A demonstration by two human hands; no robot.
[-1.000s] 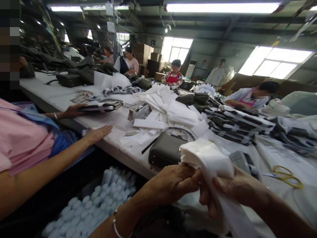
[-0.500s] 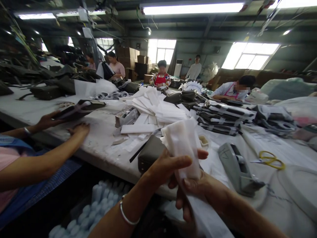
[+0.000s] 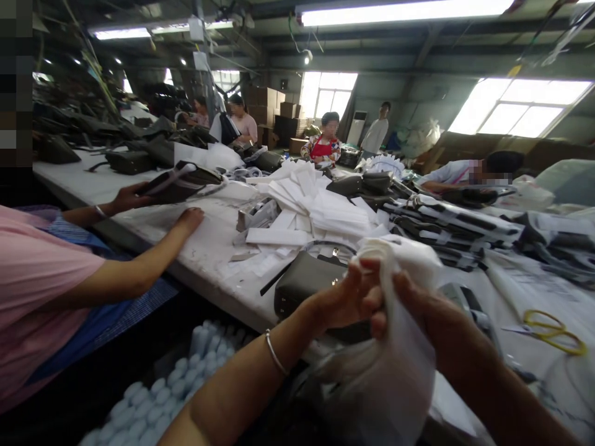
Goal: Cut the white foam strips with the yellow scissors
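Note:
Both my hands are on a thin, translucent white plastic sheet (image 3: 402, 365), bunched at the top and hanging loosely over the table's front edge. My left hand (image 3: 353, 297), with a silver bangle on its wrist, has its fingers curled against the left edge of the sheet. On the other side my right hand (image 3: 425, 310) grips the upper part, thumb in front and its other fingers hidden behind. Just behind my left hand a dark grey handbag (image 3: 304, 282) with a loop handle stands on the table. Past my right hand, a grey tape dispenser (image 3: 467, 300) is partly covered.
Yellow-handled scissors (image 3: 553, 331) lie at the right. White foam strips (image 3: 320, 207) are heaped mid-table, beside stacked dark pieces (image 3: 446, 226). At left a co-worker's hand (image 3: 130, 197) holds a dark bag (image 3: 179, 183). Pale cylinders (image 3: 174, 378) stand below the table edge. Other people work farther back.
The folded plastic has been loosened and now hangs wider. My hands have shifted right and moved apart, one at each side of it. The view has turned left.

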